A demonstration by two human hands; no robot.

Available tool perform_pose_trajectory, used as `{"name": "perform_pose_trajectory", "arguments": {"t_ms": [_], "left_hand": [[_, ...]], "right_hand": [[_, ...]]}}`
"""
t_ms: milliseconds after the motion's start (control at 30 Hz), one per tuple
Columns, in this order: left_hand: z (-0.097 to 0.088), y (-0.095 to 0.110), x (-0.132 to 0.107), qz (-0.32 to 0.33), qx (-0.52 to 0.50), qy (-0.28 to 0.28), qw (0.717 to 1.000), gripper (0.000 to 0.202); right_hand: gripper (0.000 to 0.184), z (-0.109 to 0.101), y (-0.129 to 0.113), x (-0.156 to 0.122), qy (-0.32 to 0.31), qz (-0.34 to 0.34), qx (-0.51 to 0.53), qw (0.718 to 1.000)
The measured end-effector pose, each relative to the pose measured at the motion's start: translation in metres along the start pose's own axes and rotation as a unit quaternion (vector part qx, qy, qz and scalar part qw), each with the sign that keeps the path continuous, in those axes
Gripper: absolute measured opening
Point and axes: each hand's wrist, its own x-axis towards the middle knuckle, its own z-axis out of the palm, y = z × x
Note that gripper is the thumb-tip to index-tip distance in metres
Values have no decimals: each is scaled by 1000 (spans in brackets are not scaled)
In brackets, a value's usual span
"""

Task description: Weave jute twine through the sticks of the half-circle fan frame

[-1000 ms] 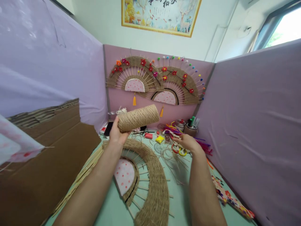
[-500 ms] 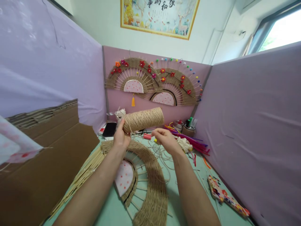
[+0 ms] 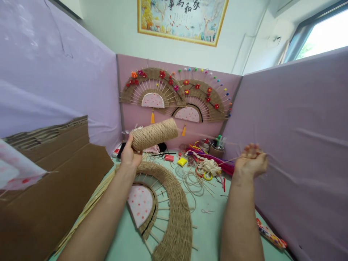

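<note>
My left hand (image 3: 127, 155) grips one end of a thick spool of jute twine (image 3: 154, 133) and holds it up level above the table. My right hand (image 3: 251, 161) is raised out to the right, near the purple partition, with its fingers curled on a thin strand of twine (image 3: 209, 135) that runs back toward the spool. Below the hands a half-woven jute fan (image 3: 174, 203) with a pink dotted centre and bare wooden ribs lies flat on the green table (image 3: 209, 224).
Loose twine coils (image 3: 193, 181), pipe cleaners (image 3: 212, 156), tape rolls, cups of pens (image 3: 217, 148) and a phone crowd the back of the table. Brown cardboard sheets (image 3: 51, 192) lean at the left. Two finished fans (image 3: 174, 94) hang on the rear partition. A patterned strip (image 3: 270, 235) lies at the right edge.
My right hand went from the table's clutter to the spool, took the strand and pulled it far out to the right. The spool has stayed raised in my left hand.
</note>
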Motion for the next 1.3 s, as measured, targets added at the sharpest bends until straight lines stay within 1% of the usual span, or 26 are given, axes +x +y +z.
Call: {"name": "perform_pose_trajectory", "arguments": {"t_ms": [67, 100, 133, 167, 200, 233, 267, 300, 333, 367, 400, 433, 500, 600, 700, 767, 800, 900, 967, 1000, 1067, 1133, 1167, 1233, 1267, 1300], "left_hand": [[-3, 2, 7, 63, -12, 15, 998, 4], [-4, 3, 10, 70, -13, 18, 997, 5], [-5, 4, 12, 62, -13, 15, 998, 5], [-6, 5, 13, 46, -12, 7, 999, 6], [-5, 5, 12, 26, -13, -1, 1000, 6], [-4, 5, 11, 6, -15, -11, 1000, 7], [-3, 5, 8, -13, -16, -19, 1000, 9], [-1, 4, 5, -29, -16, -26, 999, 10], [2, 4, 1, -41, -14, -32, 999, 11], [4, 3, -3, -49, -12, -39, 998, 11], [7, 2, -7, -53, -10, -47, 997, 12], [9, 1, -11, -53, -7, -57, 997, 12], [12, 0, -18, -47, -3, -75, 996, 12], [14, -3, -22, -37, 2, -85, 996, 12], [14, -6, -22, -46, 9, -87, 995, 13], [13, -7, -19, -59, 16, -88, 994, 13], [12, -7, -18, -67, 18, -86, 994, 13], [11, -6, -15, -82, 18, -60, 995, 11], [10, -5, -14, -72, 10, -47, 996, 9], [10, -3, -13, -56, 6, -44, 997, 9], [9, 1, -11, -5, -1, -39, 999, 10], [6, 6, -7, 61, 2, -19, 998, 8], [5, 9, -4, 90, 8, -9, 996, 8], [2, 16, 0, 121, 20, 7, 992, 11], [1, 20, 1, 120, 24, 9, 992, 12], [0, 23, 1, 109, 25, 9, 994, 13]], "right_hand": [[15, -8, 1, 9, 27, -133, -68, 988], [14, -12, 4, 12, 27, -166, -128, 977], [16, -14, 8, 12, 5, -172, -207, 963], [20, -16, 13, 10, -53, -152, -306, 938], [24, -17, 19, 6, -136, -112, -407, 896], [27, -17, 24, -1, -227, -64, -492, 838], [30, -14, 29, -10, -320, -22, -556, 767], [32, -10, 34, -21, -377, -3, -579, 723], [35, -5, 37, -33, -402, -3, -582, 707], [41, 1, 39, -46, -425, -35, -569, 703], [47, 8, 40, -59, -444, -64, -536, 715], [52, 15, 40, -71, -462, -71, -489, 737], [52, 27, 38, -91, -495, -21, -385, 779], [42, 35, 34, -108, -524, 50, -302, 795], [25, 36, 32, -113, -514, 84, -284, 805], [19, 35, 33, -110, -478, 133, -259, 829], [16, 35, 33, -107, -445, 175, -234, 847], [8, 35, 32, -87, -300, 329, -125, 887], [11, 33, 27, -67, -212, 383, -65, 896], [12, 31, 23, -56, -180, 378, -44, 907], [13, 25, 13, -35, -131, 309, -8, 942], [14, 17, 2, -17, -57, 184, 19, 981], [14, 12, -2, -9, -16, 112, 24, 993], [11, 2, -5, 2, 54, -24, 1, 998], [9, -2, -5, 5, 76, -70, -40, 994], [8, -7, -2, 8, 75, -92, -102, 988]]}}
